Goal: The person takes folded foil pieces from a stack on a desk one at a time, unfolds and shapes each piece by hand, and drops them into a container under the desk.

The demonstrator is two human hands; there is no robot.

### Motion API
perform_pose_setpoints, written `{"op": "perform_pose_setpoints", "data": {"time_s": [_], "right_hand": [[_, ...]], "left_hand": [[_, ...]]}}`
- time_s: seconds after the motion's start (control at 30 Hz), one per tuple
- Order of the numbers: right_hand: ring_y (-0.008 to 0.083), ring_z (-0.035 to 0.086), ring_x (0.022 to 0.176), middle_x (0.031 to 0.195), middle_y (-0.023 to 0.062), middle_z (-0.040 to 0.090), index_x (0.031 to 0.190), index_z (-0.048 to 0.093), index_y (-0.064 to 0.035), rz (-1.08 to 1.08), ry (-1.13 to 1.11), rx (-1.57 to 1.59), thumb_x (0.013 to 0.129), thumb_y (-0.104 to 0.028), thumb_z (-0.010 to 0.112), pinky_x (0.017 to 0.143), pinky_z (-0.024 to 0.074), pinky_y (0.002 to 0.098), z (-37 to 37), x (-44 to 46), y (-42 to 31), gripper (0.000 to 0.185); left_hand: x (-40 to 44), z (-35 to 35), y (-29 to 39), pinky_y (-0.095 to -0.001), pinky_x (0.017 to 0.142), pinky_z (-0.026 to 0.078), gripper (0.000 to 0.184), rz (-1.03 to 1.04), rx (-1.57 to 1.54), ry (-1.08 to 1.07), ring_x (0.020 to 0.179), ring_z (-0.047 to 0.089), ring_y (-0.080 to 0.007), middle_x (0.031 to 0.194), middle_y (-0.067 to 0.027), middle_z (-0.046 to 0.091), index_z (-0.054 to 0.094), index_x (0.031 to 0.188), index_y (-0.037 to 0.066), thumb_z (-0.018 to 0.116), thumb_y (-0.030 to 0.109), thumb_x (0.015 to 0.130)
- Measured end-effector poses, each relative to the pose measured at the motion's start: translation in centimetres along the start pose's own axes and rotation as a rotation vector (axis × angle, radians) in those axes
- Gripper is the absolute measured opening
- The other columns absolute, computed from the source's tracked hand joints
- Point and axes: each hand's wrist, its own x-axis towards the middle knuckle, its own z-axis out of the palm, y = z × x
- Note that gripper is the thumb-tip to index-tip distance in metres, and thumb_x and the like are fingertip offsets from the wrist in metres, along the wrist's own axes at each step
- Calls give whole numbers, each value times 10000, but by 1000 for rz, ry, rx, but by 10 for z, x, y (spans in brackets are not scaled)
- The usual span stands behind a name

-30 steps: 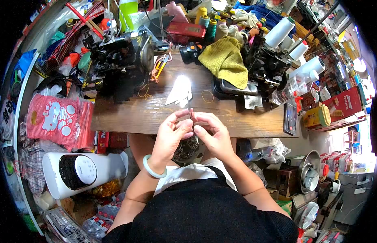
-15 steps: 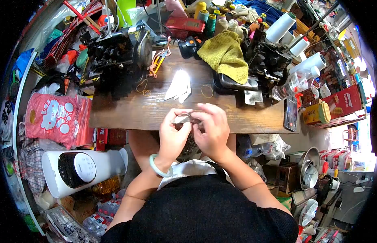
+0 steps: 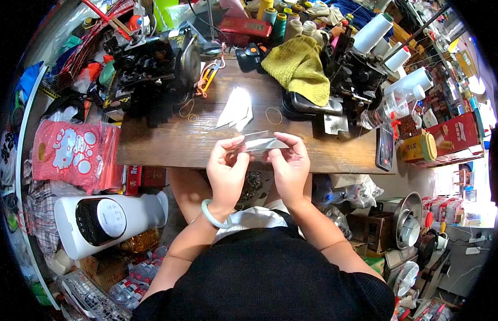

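Observation:
My left hand [image 3: 227, 170] and my right hand [image 3: 289, 165] are held over the front edge of the wooden table [image 3: 168, 150]. Between them is a thin, pale strip with a shiny face [image 3: 266, 143], looking like folded paper or film; its exact kind is unclear. Thumb and fingers of each hand pinch one end of it. Just beyond, a small pile of white pointed pieces [image 3: 235, 109] lies on the wood under bright light. A thin rubber band [image 3: 274, 115] rests right of the pile, and more bands [image 3: 190, 111] lie to its left.
Black sewing machines stand at the left [image 3: 147, 75] and right [image 3: 356, 80]. A yellow-green cloth [image 3: 299, 69] drapes near the right one. Yellow-handled snips [image 3: 208, 80] lie behind the pile. A phone [image 3: 385, 150] and a plastic bottle [image 3: 390, 109] are at the right edge.
My hands have moved apart, with the right one shifting right. The pale strip, earlier bunched and partly hidden by my fingers, is now stretched out between both hands.

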Motion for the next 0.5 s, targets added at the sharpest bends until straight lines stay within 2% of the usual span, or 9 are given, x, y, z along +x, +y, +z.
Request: {"op": "perform_pose_setpoints", "data": {"time_s": [0.1,0.17,0.23,0.3,0.37,0.4,0.5], "right_hand": [[102,600,806,1073,91,593,1145,536,11,31,-21,-19,866,48,589,712,525,241,-2,3,4,287],[81,583,847,1031,67,606,1117,554,-4,-66,-99,-150,863,31,608,749,490,219,-2,4,8,262],[77,577,842,1023,64,604,1092,558,-7,-128,-114,-199,862,25,612,731,499,224,2,4,6,238],[73,571,820,1017,59,599,1073,566,-7,79,-63,-9,869,17,613,696,513,223,5,2,0,211],[66,566,791,986,48,600,1092,566,-8,69,-47,29,888,-15,624,666,520,219,3,1,4,212],[64,567,785,969,44,603,1113,560,-9,70,-60,20,900,-31,624,659,519,217,0,2,4,224],[61,571,755,914,35,612,1143,553,-9,62,-55,24,926,-64,617,642,516,215,1,4,0,232]], "left_hand": [[2,8,11,-233,822,504,267,117,128,48,931,596,-100,1041,-64,620,558,1111,-5,614,-71,859],[3,8,12,-228,815,487,284,75,107,51,904,590,-94,1018,-42,620,568,1088,5,628,-90,827],[4,0,8,-221,813,482,317,-20,50,-64,892,586,-83,999,-30,619,573,1101,7,630,-104,810],[4,-1,6,-230,827,483,337,-65,70,-63,889,593,-80,992,-26,627,579,1151,3,651,-74,831],[5,6,7,-229,813,493,345,-2,20,-2,885,599,-74,991,-29,634,580,1188,3,668,-32,857],[4,4,7,-231,789,507,381,12,14,-35,895,603,-79,1004,-41,636,555,1240,-4,672,6,878],[0,9,10,-238,786,525,358,65,43,28,899,608,-94,997,-55,634,544,1206,-10,666,-20,870]]}}
